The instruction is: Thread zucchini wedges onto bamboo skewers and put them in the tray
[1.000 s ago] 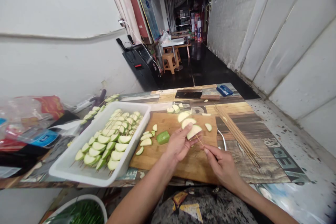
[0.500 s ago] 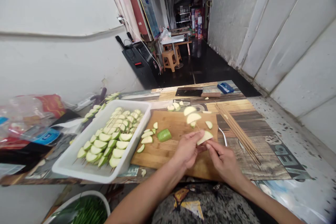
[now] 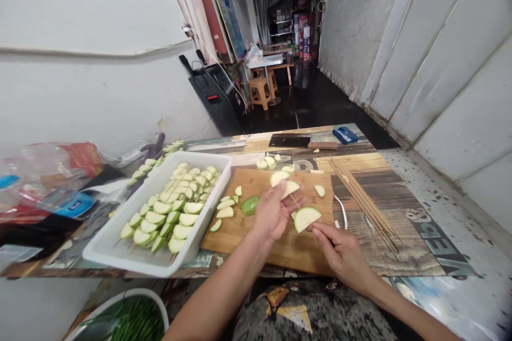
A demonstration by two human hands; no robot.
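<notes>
My right hand (image 3: 340, 253) pinches a thin wooden skewer with a pale green vegetable slice (image 3: 306, 218) threaded on it, held over the wooden cutting board (image 3: 264, 234). My left hand (image 3: 274, 213) reaches forward over the board, its fingers on another slice (image 3: 288, 188) near the skewer's far tip. Loose slices (image 3: 224, 208) and a green end piece (image 3: 249, 205) lie on the board to the left. A white tray (image 3: 120, 256) of finished skewers stands left of the board.
A bundle of bare skewers (image 3: 362, 200) lies right of the board, with a metal utensil (image 3: 341, 210) beside it. A cleaver (image 3: 294, 141) and a blue box (image 3: 344, 135) sit at the table's far edge. Bags (image 3: 48, 181) crowd the left; a bowl of greens (image 3: 128, 319) stands below.
The slice in my left hand was pushed onto the skewer and now sits near my right hand. My left hand has moved forward to another slice on the board.
</notes>
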